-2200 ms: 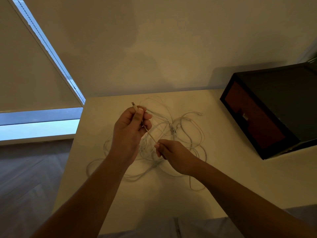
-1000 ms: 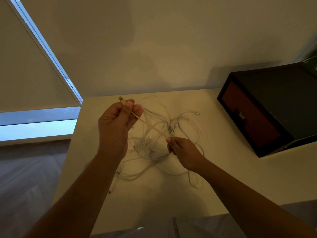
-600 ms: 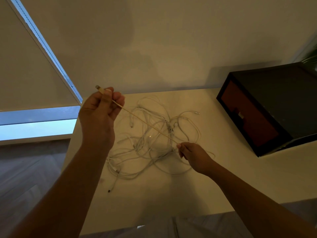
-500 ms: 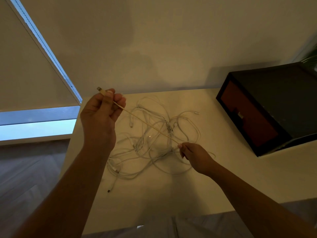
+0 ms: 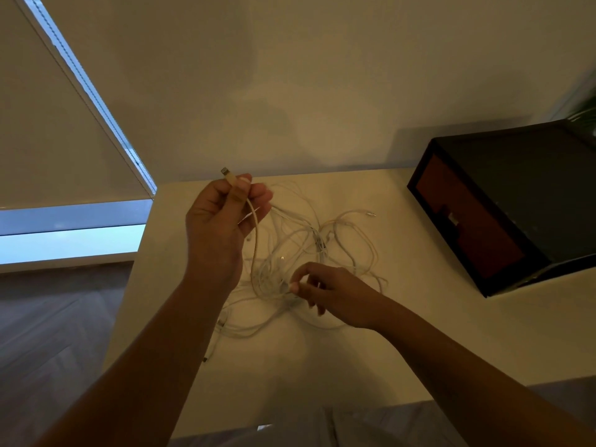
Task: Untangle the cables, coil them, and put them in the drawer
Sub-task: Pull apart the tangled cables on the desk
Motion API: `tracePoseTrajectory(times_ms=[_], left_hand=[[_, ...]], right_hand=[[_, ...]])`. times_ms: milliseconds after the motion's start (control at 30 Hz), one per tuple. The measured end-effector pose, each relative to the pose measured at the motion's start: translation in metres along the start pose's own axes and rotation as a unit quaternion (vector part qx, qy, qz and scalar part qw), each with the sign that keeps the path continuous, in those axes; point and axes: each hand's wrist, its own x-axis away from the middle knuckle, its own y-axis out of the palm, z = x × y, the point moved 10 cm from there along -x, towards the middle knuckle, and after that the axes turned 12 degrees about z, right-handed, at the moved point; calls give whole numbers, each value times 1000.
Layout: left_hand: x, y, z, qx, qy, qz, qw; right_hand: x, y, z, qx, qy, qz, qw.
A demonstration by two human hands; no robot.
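Note:
A tangle of several thin white cables (image 5: 351,243) lies in the middle of a white table (image 5: 419,333). My left hand (image 5: 222,221) is raised above the tangle and grips one white cable (image 5: 254,233) just below its connector, which sticks up past my thumb. That cable hangs down in a slack curve into the pile. My right hand (image 5: 332,291) rests low on the pile, thumb and forefinger pinching a strand there, the other fingers spread. A dark drawer box (image 5: 516,201) with a reddish-brown drawer front (image 5: 464,221) stands at the right; the drawer is shut.
The table meets a plain wall at the back and ends at its left edge beside a window with a roller blind (image 5: 58,130). One loose cable end (image 5: 206,358) trails toward the table's front left. Wooden floor (image 5: 48,333) lies below on the left.
My left hand came back right and lower toward the pile, so the taut cable went slack. My right hand shifted to another spot on the tangle and spread its fingers.

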Motion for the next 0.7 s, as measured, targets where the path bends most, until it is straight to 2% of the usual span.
tracePoseTrajectory(times_ms=[133,367,567,700], left_hand=[[-3,-7,3,-4,-2,29,1000],[-20,-35,13,-26,26,70,997],[-27,-43,17,-15,30,96,995],[-28,-42,13,-81,61,78,992]], right_hand=[[4,10,4,56,-28,-25,998],[11,-22,42,96,-6,78,992],[18,-28,49,157,-44,89,983],[23,-36,52,147,-28,94,984]])
